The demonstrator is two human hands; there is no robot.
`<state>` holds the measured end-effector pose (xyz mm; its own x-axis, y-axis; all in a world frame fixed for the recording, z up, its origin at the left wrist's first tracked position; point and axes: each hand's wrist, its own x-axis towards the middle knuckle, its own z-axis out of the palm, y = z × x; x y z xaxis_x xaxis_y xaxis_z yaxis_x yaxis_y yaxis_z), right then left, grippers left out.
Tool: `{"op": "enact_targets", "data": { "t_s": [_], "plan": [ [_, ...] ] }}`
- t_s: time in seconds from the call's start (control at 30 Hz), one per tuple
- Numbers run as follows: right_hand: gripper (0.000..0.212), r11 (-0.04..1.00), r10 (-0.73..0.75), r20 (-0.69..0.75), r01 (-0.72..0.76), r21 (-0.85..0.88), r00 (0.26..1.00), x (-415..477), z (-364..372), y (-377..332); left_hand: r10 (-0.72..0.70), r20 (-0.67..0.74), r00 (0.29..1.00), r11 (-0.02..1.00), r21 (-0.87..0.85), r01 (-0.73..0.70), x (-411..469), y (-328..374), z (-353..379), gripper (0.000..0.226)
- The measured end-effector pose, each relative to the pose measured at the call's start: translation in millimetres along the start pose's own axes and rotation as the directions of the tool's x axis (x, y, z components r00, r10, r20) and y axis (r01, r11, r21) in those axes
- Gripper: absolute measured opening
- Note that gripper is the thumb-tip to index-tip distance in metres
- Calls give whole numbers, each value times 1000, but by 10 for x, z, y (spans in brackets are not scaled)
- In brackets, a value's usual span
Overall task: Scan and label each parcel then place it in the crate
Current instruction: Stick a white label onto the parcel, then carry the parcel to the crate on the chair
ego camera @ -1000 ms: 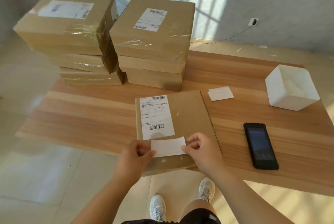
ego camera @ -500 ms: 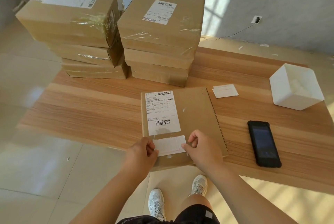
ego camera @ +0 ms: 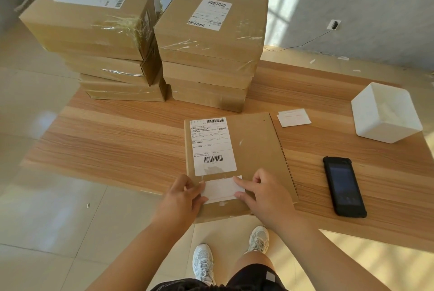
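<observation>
Labelling under way: the parcel [ego camera: 256, 149] lies flat beneath both hands. The left hand [ego camera: 183, 196] pinches the label [ego camera: 220, 188] at its left end; the right hand [ego camera: 265, 194], index finger and thumb outstretched, presses the right end. Smoothing it flat likely comes next.

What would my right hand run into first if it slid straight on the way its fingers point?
Your right hand points left across the small white label; it would most likely meet your left hand at the other end.

Brown parcel [ego camera: 256, 149], white label [ego camera: 222, 188], black phone [ego camera: 343, 189], striped light-wood table [ego camera: 117, 145].
</observation>
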<state>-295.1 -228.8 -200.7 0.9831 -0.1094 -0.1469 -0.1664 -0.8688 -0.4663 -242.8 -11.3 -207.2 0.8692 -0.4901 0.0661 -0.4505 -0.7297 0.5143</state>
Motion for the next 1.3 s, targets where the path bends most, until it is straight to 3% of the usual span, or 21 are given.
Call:
{"op": "enact_targets", "data": {
  "t_s": [0.07,0.2,0.37,0.5,0.67,0.73,0.8,0.97,1.3],
  "plan": [
    [39,999,7,-7,-7,-31,1000,-6,-34,10,-9,15,1000,1000,-19,9,-14,-17,2,31],
    [36,995,87,11,-86,-42,996,-19,-141,50,-185,60,981,969,-154,192,6,-31,-26,21],
    [27,967,238,-98,-226,117,966,29,-326,222,-291,15,957,921,-268,284,118,-38,-152,3],
    [42,936,346,-173,-326,131,922,170,-498,329,-475,2,880,843,-284,456,242,-48,-145,32],
    [75,873,457,45,-458,168,888,387,-586,478,-662,202,722,641,-347,685,415,-42,-51,64],
    [78,831,471,178,-503,240,864,451,-580,548,-660,280,697,601,-359,714,437,-6,-24,60],
    [71,805,467,256,-526,275,847,497,-563,595,-637,290,714,600,-396,695,429,66,7,44],
    [65,860,436,240,-480,173,867,612,-600,594,-665,213,715,564,-484,669,340,232,28,34],
    [70,977,148,246,-180,113,958,1048,-513,-290,-844,46,534,342,-721,603,-230,-151,-389,43]
  ]
}}
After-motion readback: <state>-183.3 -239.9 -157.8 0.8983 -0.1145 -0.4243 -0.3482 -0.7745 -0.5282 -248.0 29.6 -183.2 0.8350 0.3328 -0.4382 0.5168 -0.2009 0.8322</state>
